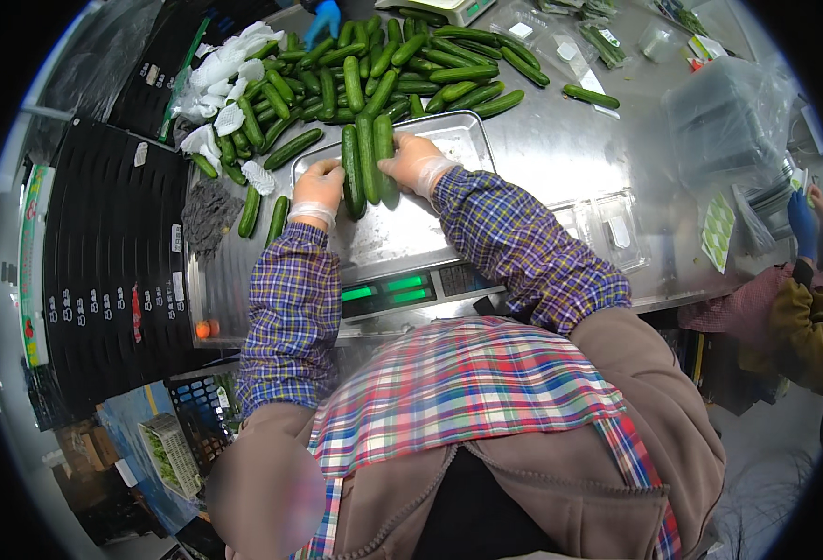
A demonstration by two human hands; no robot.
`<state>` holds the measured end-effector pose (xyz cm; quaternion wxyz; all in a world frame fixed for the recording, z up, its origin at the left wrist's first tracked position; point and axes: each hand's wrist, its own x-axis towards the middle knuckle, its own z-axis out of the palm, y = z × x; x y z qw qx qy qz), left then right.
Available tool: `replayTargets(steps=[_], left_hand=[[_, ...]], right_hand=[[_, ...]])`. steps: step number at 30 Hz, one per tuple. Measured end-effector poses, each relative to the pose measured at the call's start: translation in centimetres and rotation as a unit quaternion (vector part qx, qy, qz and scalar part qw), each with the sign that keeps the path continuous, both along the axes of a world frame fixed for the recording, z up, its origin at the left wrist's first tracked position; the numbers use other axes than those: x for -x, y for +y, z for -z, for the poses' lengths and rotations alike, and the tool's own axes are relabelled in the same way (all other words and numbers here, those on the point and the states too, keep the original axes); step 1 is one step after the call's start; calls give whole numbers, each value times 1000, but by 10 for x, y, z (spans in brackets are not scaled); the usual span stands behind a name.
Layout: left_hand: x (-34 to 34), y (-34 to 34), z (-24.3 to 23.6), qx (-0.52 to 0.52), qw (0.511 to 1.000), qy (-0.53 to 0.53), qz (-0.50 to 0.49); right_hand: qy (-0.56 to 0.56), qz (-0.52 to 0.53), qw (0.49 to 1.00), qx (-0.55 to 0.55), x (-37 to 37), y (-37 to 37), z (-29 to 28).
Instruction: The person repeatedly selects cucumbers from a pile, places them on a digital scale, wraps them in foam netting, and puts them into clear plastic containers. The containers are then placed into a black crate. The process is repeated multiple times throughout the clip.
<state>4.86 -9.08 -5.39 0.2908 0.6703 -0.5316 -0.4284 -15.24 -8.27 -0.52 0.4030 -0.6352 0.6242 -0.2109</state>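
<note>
Landmark: the metal scale tray (402,233).
Left hand (319,189): gloved, on the tray's left part, touching the leftmost of three cucumbers (368,161).
Right hand (415,163): gloved, on the tray, touching the rightmost of the three.
Cucumber pile (402,65): on the table just beyond the tray.
Green display (388,288): just below the tray's near edge.
Clear plastic boxes (607,229): right of the tray.

The single head view looks steeply down from above the person's own chest, facing forward across the steel table (561,149), close over the scale's tray (402,233) at centre, while its fisheye rim bends the black crates (104,243) at left and a co-worker's sleeve (803,317) at right.
</note>
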Motion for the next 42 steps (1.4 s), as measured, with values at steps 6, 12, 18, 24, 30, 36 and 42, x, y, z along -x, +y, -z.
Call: replayTargets(steps=[6, 12, 18, 24, 30, 36, 42], left_hand=[[-13, 23, -7, -13, 989, 147, -29], [-67, 50, -31, 48, 981, 168, -80], [-125, 72, -37, 48, 960, 198, -193], [-125, 75, -29, 35, 958, 229, -170], [-123, 76, -26, 34, 963, 229, -137], [-123, 73, -22, 24, 963, 241, -120], [-108, 70, -26, 32, 971, 207, -114]], right_hand=[[-65, 51, 996, -18, 3, 5, 22], [96, 32, 985, 140, 80, 71, -18], [444, 30, 895, -36, 160, 178, -2], [468, 54, 870, -143, 184, 207, 41], [422, 59, 897, -120, 193, 211, 40], [440, 104, 886, -105, 189, 208, 34], [437, 145, 886, -57, 197, 205, 20]])
